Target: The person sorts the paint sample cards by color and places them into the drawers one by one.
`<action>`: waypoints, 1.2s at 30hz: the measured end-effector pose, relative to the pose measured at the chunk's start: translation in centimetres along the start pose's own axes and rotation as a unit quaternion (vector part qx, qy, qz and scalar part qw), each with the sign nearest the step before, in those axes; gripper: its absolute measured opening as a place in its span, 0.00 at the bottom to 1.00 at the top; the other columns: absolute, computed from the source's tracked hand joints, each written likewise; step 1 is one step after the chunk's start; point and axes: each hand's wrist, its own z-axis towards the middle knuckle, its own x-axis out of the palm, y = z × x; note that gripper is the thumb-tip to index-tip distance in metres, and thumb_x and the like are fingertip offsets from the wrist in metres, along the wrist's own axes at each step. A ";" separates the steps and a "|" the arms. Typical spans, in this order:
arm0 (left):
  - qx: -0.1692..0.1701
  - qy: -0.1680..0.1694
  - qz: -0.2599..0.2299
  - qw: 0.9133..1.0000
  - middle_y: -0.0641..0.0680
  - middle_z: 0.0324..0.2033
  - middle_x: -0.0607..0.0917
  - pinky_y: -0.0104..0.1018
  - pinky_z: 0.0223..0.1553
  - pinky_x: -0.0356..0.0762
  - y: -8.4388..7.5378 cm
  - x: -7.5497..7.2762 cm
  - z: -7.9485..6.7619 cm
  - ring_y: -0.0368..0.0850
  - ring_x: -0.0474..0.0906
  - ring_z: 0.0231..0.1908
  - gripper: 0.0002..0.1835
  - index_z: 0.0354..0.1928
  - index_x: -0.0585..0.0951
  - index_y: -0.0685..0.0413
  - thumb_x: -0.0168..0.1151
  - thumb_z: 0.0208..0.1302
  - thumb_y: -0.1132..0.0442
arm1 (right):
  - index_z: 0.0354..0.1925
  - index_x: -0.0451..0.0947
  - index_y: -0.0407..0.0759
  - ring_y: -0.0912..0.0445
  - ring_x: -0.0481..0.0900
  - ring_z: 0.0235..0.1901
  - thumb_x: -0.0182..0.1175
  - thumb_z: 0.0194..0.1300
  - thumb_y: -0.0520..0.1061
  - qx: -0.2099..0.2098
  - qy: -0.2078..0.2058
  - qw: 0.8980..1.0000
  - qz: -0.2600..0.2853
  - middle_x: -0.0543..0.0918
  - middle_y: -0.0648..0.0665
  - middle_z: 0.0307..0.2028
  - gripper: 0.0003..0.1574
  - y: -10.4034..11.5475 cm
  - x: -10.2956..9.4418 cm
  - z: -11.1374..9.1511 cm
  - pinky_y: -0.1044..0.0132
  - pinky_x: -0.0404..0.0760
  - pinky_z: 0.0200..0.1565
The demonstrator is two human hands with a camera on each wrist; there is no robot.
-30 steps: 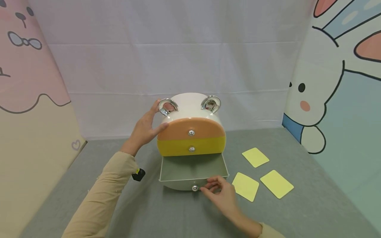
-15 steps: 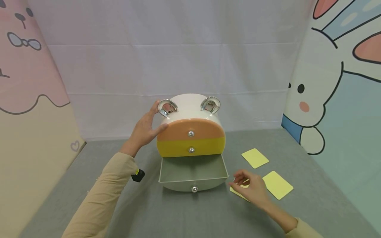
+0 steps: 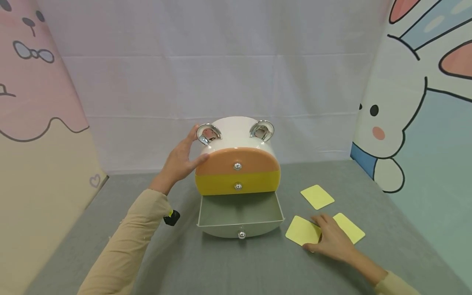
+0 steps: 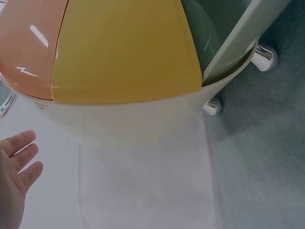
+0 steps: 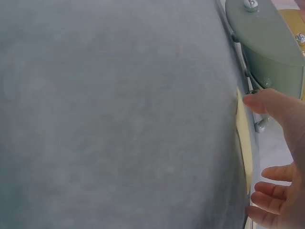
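Note:
A small drawer cabinet (image 3: 236,133) has a white shell and two silver ears. Its orange drawer (image 3: 219,163) and yellow drawer (image 3: 215,184) are pushed in, while the grey-green bottom drawer (image 3: 225,232) is pulled out and bare inside. At the cabinet's left side rests my left hand (image 3: 178,162), thumb by the orange front, other fingers near the left ear; its fingers look straight in the left wrist view. My right hand (image 3: 333,241) reaches over a yellow card (image 3: 302,230), thumb and fingers spread at its right edge. The card lies flat, seen edge-on (image 5: 243,138) in the right wrist view.
Two more yellow cards lie on the grey table (image 3: 206,270): a far card (image 3: 317,197) and a right card (image 3: 348,228), partly covered by my right hand. A black object (image 3: 171,217) shows beside my left cuff. Cartoon-printed panels flank the table.
My right hand has left the bottom drawer's knob and moved right over the nearest yellow card. The left hand stays at the cabinet, and the bottom drawer remains pulled out.

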 end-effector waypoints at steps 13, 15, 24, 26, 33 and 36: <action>0.000 0.001 -0.002 1.000 0.58 0.63 0.66 0.56 0.59 0.57 -0.1 0.1 -0.1 0.57 0.59 0.63 0.46 0.71 0.43 0.38 0.55 0.57 0.39 | 0.44 0.75 0.32 0.53 0.72 0.36 0.72 0.32 0.63 -0.003 0.016 1.000 -0.026 0.74 0.44 0.37 0.47 -0.6 0.3 -0.6 0.56 0.74 0.38; -0.003 0.002 -0.001 1.000 0.58 0.63 0.66 0.56 0.60 0.57 -0.1 0.0 -0.1 0.57 0.59 0.63 0.46 0.71 0.43 0.39 0.55 0.57 0.39 | 0.44 0.76 0.32 0.52 0.72 0.37 0.72 0.32 0.62 -0.008 0.010 0.999 -0.029 0.74 0.44 0.37 0.45 -0.7 0.4 -0.6 0.56 0.74 0.38; -0.005 0.003 0.001 1.000 0.58 0.62 0.66 0.56 0.60 0.57 -0.2 0.0 -0.1 0.57 0.59 0.63 0.46 0.71 0.42 0.39 0.55 0.57 0.38 | 0.42 0.76 0.32 0.53 0.72 0.36 0.71 0.32 0.61 -0.016 0.000 0.999 -0.035 0.74 0.45 0.35 0.43 -0.9 0.4 -0.4 0.57 0.74 0.37; -0.004 0.004 0.000 1.000 0.58 0.62 0.66 0.56 0.60 0.57 -0.1 0.0 0.0 0.57 0.59 0.63 0.46 0.71 0.42 0.38 0.54 0.57 0.38 | 0.42 0.77 0.31 0.52 0.72 0.36 0.71 0.33 0.60 -0.019 -0.002 0.999 -0.034 0.74 0.44 0.36 0.43 -0.9 0.2 -0.3 0.56 0.74 0.38; -0.003 0.003 -0.003 1.000 0.58 0.62 0.67 0.56 0.60 0.57 -0.1 0.0 0.0 0.57 0.59 0.63 0.46 0.71 0.43 0.40 0.54 0.57 0.38 | 0.44 0.77 0.31 0.52 0.73 0.36 0.71 0.35 0.60 -0.016 0.010 0.999 -0.029 0.75 0.43 0.38 0.43 -1.1 -0.9 0.3 0.56 0.75 0.37; -0.006 0.005 -0.004 1.000 0.58 0.62 0.66 0.56 0.60 0.57 0.0 0.0 0.0 0.57 0.59 0.63 0.46 0.71 0.43 0.40 0.54 0.57 0.37 | 0.45 0.76 0.32 0.53 0.72 0.35 0.71 0.36 0.60 -0.014 0.020 0.999 -0.024 0.75 0.44 0.39 0.43 -1.2 -1.6 0.7 0.58 0.74 0.35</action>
